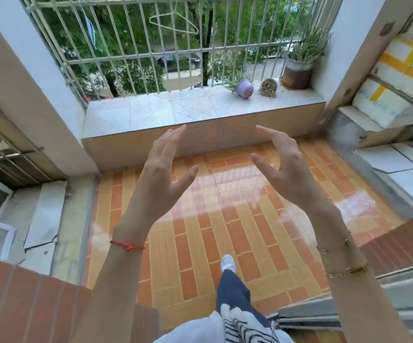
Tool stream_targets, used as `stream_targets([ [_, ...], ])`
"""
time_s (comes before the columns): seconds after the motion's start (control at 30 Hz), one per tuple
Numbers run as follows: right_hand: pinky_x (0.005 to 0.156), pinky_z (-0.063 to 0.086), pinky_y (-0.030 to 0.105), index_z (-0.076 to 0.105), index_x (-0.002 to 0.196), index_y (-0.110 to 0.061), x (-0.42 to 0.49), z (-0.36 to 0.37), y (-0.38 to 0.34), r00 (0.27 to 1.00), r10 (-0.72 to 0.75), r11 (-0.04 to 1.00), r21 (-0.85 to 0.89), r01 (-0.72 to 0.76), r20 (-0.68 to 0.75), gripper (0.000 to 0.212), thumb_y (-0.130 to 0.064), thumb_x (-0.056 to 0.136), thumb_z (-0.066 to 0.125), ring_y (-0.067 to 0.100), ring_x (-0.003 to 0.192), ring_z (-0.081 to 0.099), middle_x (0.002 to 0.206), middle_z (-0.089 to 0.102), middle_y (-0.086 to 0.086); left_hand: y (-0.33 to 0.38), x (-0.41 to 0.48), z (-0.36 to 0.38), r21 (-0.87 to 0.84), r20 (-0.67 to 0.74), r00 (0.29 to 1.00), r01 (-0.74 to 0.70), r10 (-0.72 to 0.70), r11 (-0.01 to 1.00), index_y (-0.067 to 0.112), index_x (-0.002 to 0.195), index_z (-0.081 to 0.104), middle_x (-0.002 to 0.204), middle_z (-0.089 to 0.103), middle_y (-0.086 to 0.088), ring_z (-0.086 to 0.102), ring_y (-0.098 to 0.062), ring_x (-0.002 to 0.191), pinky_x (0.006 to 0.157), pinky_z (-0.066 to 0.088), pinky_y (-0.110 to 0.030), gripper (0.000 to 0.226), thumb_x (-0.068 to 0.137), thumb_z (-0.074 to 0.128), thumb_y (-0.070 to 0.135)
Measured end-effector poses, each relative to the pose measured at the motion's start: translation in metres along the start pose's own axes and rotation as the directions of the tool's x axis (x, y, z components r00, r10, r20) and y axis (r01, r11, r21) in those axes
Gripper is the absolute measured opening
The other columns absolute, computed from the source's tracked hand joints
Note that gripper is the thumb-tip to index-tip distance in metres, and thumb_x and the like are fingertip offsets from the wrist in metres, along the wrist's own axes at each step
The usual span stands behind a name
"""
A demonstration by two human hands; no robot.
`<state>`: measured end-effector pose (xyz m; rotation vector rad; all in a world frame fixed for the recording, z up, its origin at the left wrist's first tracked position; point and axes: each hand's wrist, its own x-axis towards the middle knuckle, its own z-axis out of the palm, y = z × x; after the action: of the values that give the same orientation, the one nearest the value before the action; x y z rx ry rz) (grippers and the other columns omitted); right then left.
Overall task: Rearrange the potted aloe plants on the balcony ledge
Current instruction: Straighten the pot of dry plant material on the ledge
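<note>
Standing a step back from the ledge (151, 112) right now, both hands are up in front and empty: left hand (162, 169) and right hand (284, 167) spread wide, palms facing each other, nothing held. Under them is glossy orange brick-pattern floor tile (225, 219), looks slick.

Past the hands, the ledge is smooth speckled stone tile, mostly bare on its left side. All the pots are bunched at the far right end. The small purple pot (245, 88) is tipped over on its side, round and glazed-looking, so probably light but slippery and breakable. I'd cup it around the belly with one hand, not yank it by the leaves since aloe snaps easily. Just beside it is a little pot (269, 87) also on its side, with dry, straw-like stuff showing; can't tell what's in it. Likely weighs next to nothing.

Farthest in the corner is the big brown pot (297, 75), upright, cylindrical, weathered and rough, with spiky green leaves on top. That one's probably heavy with soil, so two hands low around the wall. Metal window bars (136, 45) behind everything.
</note>
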<state>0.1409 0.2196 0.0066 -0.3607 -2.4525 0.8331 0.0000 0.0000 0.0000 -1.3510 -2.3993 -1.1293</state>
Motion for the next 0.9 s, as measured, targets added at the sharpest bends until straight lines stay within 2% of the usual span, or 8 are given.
stream_targets([
  [0.13,0.111,0.028,0.025,0.043,0.145,-0.018,0.022,0.002,0.024,0.999,0.036,0.999,-0.004,-0.036,-0.009,0.054,-0.029,0.095,0.059,0.016,0.137,0.037,0.143,0.049,-0.003,-0.013,0.029,0.020,-0.015,0.018,1.000,0.008,-0.008,1.000,0.018,0.154,0.028,0.156,0.036,0.000,0.029,-0.012,0.148,0.121,0.026,-0.031,0.069,0.095,0.058,0.037],
  [0.33,0.107,0.027,0.018,0.045,0.144,-0.019,0.079,0.008,0.085,0.998,0.063,0.998,-0.012,-0.063,-0.004,0.052,-0.030,0.095,0.059,0.014,0.135,0.038,0.141,0.051,-0.005,-0.045,0.092,0.068,-0.017,0.023,1.000,-0.010,0.011,1.000,0.020,0.154,0.028,0.155,0.037,0.002,0.031,-0.010,0.147,0.120,0.025,-0.023,0.069,0.095,0.058,0.038],
  [0.5,0.107,0.027,0.020,0.046,0.143,-0.019,0.135,0.004,0.136,0.995,0.096,0.995,-0.010,-0.096,-0.002,0.051,-0.031,0.095,0.059,0.013,0.136,0.039,0.141,0.052,-0.006,-0.063,0.163,0.101,-0.024,0.057,0.998,-0.024,0.025,0.999,0.023,0.154,0.027,0.155,0.038,0.003,0.029,-0.005,0.145,0.117,0.020,-0.012,0.069,0.094,0.057,0.039],
  [0.67,0.107,0.029,0.021,0.046,0.142,-0.019,0.183,-0.001,0.174,0.994,0.108,0.994,-0.027,-0.108,0.011,0.051,-0.032,0.095,0.059,0.013,0.134,0.041,0.140,0.053,-0.005,-0.079,0.220,0.123,-0.044,0.042,0.999,-0.019,0.021,0.999,0.026,0.153,0.030,0.153,0.041,0.005,0.032,-0.007,0.146,0.118,0.026,-0.019,0.066,0.094,0.058,0.039],
  [0.77,0.107,0.032,0.023,0.048,0.142,-0.017,0.208,-0.002,0.193,0.993,0.114,0.993,-0.036,-0.114,0.002,0.050,-0.031,0.095,0.060,0.015,0.133,0.043,0.138,0.055,-0.003,-0.092,0.245,0.137,-0.048,0.056,0.998,-0.006,0.009,0.999,0.027,0.152,0.031,0.153,0.042,0.005,0.033,-0.006,0.145,0.117,0.025,-0.016,0.065,0.094,0.059,0.037],
  [0.9,0.107,0.027,0.020,0.045,0.143,-0.021,0.239,0.003,0.213,0.986,0.160,0.987,-0.014,-0.159,0.049,0.051,-0.032,0.096,0.058,0.010,0.135,0.039,0.139,0.053,-0.007,-0.111,0.273,0.155,-0.044,0.079,0.996,0.032,-0.028,0.999,0.028,0.151,0.034,0.153,0.041,0.006,0.030,-0.004,0.146,0.115,0.019,-0.008,0.064,0.094,0.060,0.037],
])
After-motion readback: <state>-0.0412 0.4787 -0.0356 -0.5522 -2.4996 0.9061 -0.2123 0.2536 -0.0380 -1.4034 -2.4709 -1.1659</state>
